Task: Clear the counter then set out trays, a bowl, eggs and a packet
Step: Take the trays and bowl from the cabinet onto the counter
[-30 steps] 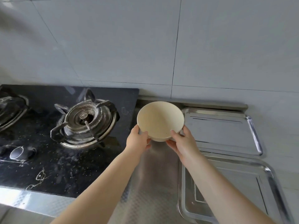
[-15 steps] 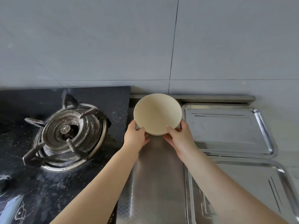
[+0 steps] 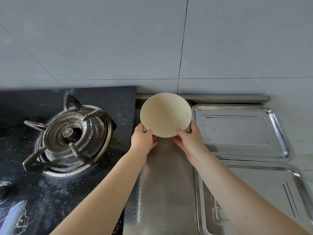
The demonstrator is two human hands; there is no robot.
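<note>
A cream bowl (image 3: 165,113) is held at its near rim by both hands, tilted toward me over the far end of the steel counter strip (image 3: 162,192). My left hand (image 3: 144,139) grips its left underside, thumb on the rim. My right hand (image 3: 189,138) grips the right side, thumb on the rim. Two steel trays lie to the right: the far tray (image 3: 237,131) and the near tray (image 3: 264,197), partly hidden by my right forearm. No eggs or packet are in view.
A black glass hob (image 3: 105,95) with a gas burner (image 3: 71,138) fills the left side. A grey tiled wall (image 3: 152,48) rises right behind the counter. A raised steel lip (image 3: 228,98) runs along the counter's back edge.
The bowl and both hands have shifted slightly farther back toward the wall. My view has swung to the right, so the burner sits lower left now.
</note>
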